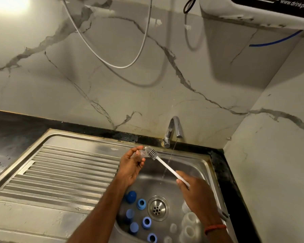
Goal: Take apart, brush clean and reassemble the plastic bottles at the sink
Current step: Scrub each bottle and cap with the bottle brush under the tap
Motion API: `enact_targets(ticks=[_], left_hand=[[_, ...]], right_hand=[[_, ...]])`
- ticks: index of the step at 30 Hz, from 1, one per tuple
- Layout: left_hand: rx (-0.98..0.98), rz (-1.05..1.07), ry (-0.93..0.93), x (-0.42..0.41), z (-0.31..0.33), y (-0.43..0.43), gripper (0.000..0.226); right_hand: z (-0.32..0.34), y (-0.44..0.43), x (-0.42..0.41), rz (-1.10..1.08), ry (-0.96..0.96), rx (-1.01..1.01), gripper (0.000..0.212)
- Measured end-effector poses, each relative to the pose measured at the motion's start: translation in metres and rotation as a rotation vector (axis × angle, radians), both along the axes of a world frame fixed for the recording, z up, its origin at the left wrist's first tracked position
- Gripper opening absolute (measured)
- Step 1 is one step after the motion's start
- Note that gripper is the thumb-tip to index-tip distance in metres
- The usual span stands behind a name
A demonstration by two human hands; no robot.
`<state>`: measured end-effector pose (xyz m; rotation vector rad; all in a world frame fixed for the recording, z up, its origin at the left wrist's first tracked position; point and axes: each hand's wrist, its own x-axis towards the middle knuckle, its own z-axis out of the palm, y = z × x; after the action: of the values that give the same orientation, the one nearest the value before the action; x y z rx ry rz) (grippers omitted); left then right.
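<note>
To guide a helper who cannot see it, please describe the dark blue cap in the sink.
In the sink, look left of the round drain. Among the blue parts, the dark blue cap lies farthest back, toward the tap. It alone is dark and domed; its neighbours are paler.

At the lower middle of the frame, three closed blue plastic caps (pixel 131 196) and three open blue plastic rings (pixel 141 203) are counted. One white long-handled bottle brush (pixel 165 166), one small clear plastic piece (pixel 142 153), one chrome tap (pixel 174 130) and one round steel drain (pixel 158 208) are seen. The clear bottle bodies (pixel 189 219) at lower right cannot be counted.
</note>
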<state>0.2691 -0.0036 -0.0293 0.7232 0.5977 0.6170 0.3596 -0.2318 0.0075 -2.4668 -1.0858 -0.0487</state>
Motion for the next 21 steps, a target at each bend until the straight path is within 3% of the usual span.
enact_targets(ticks=[6,11,13,14,17,18,19,20,21], left_hand=[[0.061,0.028,0.034,-0.006,-0.007,0.005,0.019],[0.189,-0.048,0.077,-0.007,-0.011,-0.001,0.031],[0.164,-0.039,0.061,-0.004,-0.012,-0.001,0.024],[0.14,-0.032,0.042,-0.002,-0.012,0.0,0.021],[0.191,-0.052,0.053,-0.002,-0.011,0.004,0.018],[0.222,-0.068,0.064,-0.004,-0.013,0.004,0.019],[0.242,-0.081,0.076,-0.006,-0.015,0.004,0.02],[0.258,-0.086,0.095,-0.008,-0.017,0.004,0.02],[0.279,-0.085,0.12,-0.009,-0.02,0.004,0.021]], right_hand=[[0.002,-0.002,0.003,0.003,-0.251,-0.074,0.034],[0.007,-0.003,0.01,0.105,-0.511,-0.062,0.023],[0.009,-0.003,0.006,0.111,-0.44,-0.062,0.019],[0.011,-0.001,0.004,0.116,-0.311,-0.05,0.017],[0.011,0.003,0.006,0.179,0.373,-0.054,0.026],[0.011,0.002,0.008,0.198,0.459,-0.055,0.028],[0.011,0.001,0.01,0.22,0.439,-0.063,0.028],[0.008,-0.002,0.012,0.23,0.294,-0.08,0.024],[0.005,-0.004,0.016,0.196,0.032,-0.089,0.02]])
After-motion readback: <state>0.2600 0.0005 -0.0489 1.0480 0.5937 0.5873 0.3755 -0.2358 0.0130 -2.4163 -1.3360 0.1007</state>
